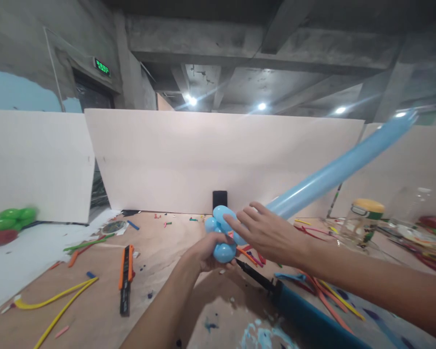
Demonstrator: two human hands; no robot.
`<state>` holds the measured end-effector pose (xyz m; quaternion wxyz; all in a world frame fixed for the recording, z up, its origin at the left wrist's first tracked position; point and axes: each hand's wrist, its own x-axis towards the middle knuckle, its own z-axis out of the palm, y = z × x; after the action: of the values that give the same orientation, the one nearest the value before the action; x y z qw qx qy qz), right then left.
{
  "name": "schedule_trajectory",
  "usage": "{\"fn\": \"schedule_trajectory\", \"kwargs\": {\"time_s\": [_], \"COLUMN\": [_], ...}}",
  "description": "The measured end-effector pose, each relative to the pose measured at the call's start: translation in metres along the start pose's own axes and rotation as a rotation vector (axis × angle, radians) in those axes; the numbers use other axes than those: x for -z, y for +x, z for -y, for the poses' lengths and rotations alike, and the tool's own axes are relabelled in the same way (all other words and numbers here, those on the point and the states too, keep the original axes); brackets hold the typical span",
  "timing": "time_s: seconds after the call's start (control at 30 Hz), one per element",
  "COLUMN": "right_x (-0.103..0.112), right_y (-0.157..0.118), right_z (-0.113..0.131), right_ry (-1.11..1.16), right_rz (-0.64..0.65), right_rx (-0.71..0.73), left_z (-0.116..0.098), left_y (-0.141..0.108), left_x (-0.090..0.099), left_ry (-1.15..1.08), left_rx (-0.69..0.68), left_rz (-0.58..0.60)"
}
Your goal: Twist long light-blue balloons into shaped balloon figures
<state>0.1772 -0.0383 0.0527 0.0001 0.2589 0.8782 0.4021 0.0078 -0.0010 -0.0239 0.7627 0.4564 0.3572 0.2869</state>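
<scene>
A light blue twisting balloon (323, 182) is in both my hands, above the middle of the table. Its near end is twisted into several round bubbles (224, 252), while the long straight part slants up to the right. My left hand (208, 252) is closed around the bubbles from the left and below. From the right, my right hand (257, 228) grips the balloon where the long part meets the bubbles; its fingers partly hide that spot. Just below the bubbles lies the black nozzle of a blue hand pump (298, 305).
An orange and black utility knife (125, 281) and a yellow uninflated balloon (58, 295) lie on the left. Green balloons (12, 218) sit farther left. At right stands a clear jar with a yellow lid (365, 218), near loose balloons. White boards (221, 160) close off the back.
</scene>
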Motion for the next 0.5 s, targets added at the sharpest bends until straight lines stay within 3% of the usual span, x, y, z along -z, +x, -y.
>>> {"fn": "schedule_trajectory", "kwargs": {"time_s": [0.17,0.33,0.4,0.5], "right_x": [0.003,0.0,-0.001,0.0], "right_y": [0.009,0.014,0.014,0.013], "right_z": [0.018,0.028,0.029,0.028], "right_ry": [-0.021,0.082,0.17,0.284], "right_rz": [0.127,0.32,0.408,0.439], "right_rx": [0.003,-0.08,-0.106,-0.135], "left_z": [0.009,0.006,0.003,-0.001], "left_y": [0.007,0.003,-0.001,-0.009], "left_x": [-0.009,-0.013,-0.011,-0.006], "left_ry": [0.193,0.425,0.468,0.421], "left_rx": [0.034,-0.019,-0.055,-0.148], "left_rz": [0.007,-0.081,-0.097,-0.083]}}
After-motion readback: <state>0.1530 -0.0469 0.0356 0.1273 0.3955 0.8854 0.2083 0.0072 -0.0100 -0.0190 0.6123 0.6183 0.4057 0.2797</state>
